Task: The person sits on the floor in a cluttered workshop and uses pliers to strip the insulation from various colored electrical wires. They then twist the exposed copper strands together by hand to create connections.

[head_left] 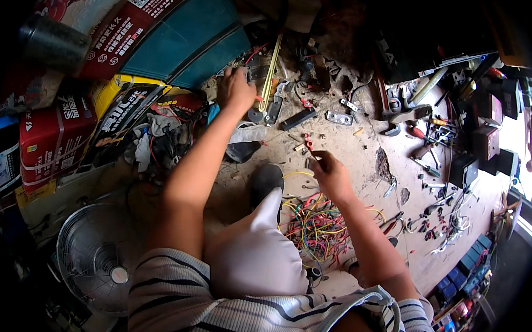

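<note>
At far left, a red box (57, 142), fading into the black rim of the view. Below, a round fan (98, 262) with a wire guard, dim in shadow. Next, a yellow-and-black box (127, 107), tilted, and beside it a heap of cloth and wires (152, 141), too dark and tangled to sort out. Above, a large teal case (183, 42), cut off by the upper edge.

Then the left forearm (197, 157), stretched far forward from a striped sleeve (164, 283), ending in the left hand (236, 90), back upward, close to the case and over a dark litter of small parts, fingers bent downward. Fingertips hidden by the hand itself; impossible to tell whether closed on anything. Just to the right, a long yellow loop (270, 77). Nearer the body, a dark shoe (266, 181), partly covered by a pale trouser leg (254, 246). Farther out, a black bar (298, 119) on the floor (361, 162).

Near the middle, a small red part (309, 144), right at the fingertips of the right hand (330, 174). Thumb and forefinger drawn close together, remaining fingers curled and mostly out of sight; impossible to tell whether gripping the red part or only reaching up to it. Below, a tangle of coloured wires (316, 226), overlapped by the slanting right forearm (373, 244). Farther right, scattered hand tools (419, 150), then dark boxes (487, 141), hard to make out against the glare.
</note>
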The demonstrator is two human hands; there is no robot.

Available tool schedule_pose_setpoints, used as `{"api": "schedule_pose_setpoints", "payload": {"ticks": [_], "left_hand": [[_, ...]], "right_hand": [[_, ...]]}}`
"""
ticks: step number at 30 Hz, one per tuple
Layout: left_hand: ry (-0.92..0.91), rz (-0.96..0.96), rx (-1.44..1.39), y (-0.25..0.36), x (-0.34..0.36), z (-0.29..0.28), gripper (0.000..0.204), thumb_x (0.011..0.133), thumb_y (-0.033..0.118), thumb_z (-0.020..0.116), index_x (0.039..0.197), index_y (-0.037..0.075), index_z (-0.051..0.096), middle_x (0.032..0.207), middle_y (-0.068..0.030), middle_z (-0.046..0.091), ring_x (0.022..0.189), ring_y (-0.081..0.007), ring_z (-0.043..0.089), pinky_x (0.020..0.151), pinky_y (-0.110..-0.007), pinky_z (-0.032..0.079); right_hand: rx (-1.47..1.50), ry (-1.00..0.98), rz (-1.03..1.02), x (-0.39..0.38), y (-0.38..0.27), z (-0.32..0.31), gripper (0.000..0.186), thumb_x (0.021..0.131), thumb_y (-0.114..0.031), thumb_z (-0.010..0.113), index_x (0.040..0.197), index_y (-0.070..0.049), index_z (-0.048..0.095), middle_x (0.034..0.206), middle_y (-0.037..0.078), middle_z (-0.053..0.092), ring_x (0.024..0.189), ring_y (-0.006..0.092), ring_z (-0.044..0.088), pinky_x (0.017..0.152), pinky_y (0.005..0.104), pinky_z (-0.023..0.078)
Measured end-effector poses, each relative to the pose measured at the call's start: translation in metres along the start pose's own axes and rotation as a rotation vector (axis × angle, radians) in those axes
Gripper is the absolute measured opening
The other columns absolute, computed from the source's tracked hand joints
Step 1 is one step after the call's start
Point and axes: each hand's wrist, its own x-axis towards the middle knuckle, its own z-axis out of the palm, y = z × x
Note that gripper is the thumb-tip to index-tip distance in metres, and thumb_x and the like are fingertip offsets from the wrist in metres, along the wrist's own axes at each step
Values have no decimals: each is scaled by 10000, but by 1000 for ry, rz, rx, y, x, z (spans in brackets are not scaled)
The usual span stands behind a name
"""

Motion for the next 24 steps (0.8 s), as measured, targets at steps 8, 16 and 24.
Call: {"api": "schedule_pose_setpoints", "payload": {"ticks": [8, 16, 24], "left_hand": [[-235, -247, 130, -28, 38, 60, 326, 812, 301, 650, 1009, 44, 614, 1010, -162, 628, 978, -357, 600, 850, -433, 494], [-222, -718, -1065, -16, -11, 44, 155, 788, 64, 715, 885, 57, 595, 703, -24, 614, 576, -71, 534, 479, -193, 405], [8, -457, -1096, 16, -95, 37, 191, 742, 143, 766, 800, 62, 603, 709, 9, 596, 620, -86, 525, 610, -236, 439]], "right_hand": [[-69, -188, 33, -21, 10, 14, 277, 886, -220, 584, 1100, -46, 601, 825, 123, 678, 752, 202, 661, 694, 315, 508], [-24, -158, 38, -16, 6, 10, 264, 872, -239, 565, 1044, -47, 617, 860, 182, 668, 802, 344, 645, 722, 401, 505], [142, -104, 17, -10, -1, 8, 266, 889, -233, 564, 1043, -21, 611, 781, 156, 657, 707, 263, 650, 668, 344, 506]]}}
